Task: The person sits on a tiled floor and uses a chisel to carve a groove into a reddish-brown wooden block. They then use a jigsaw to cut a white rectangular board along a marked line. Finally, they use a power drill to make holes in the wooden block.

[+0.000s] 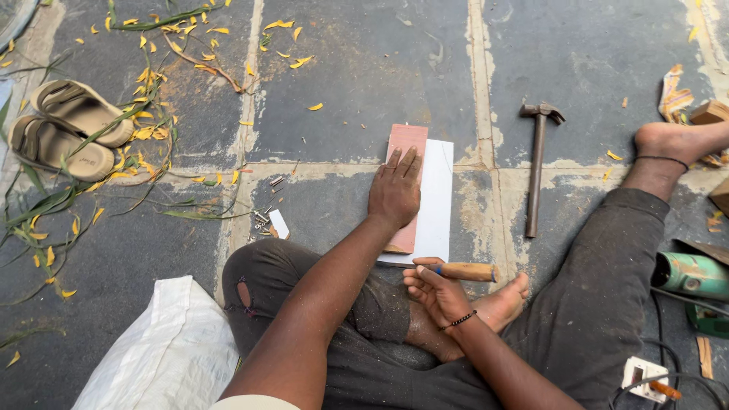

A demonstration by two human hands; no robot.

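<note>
A pair of tan sandals (67,129) lies at about ten o'clock on the grey stone paving (364,61), with green stems and yellow leaves (144,83) strewn around them and trailing off towards eleven. A claw hammer (536,167) rests at two o'clock, head away and handle pointing back along the floor. A few screws and bits of metal (266,216) sit just left of centre, beside a small white scrap. At seven o'clock lies a crumpled white sack (171,353). Over at four o'clock stands a green power tool (687,275) (its cable runs past a white plug box (642,376)). Wood offcuts (710,112) lie at two o'clock.
</note>
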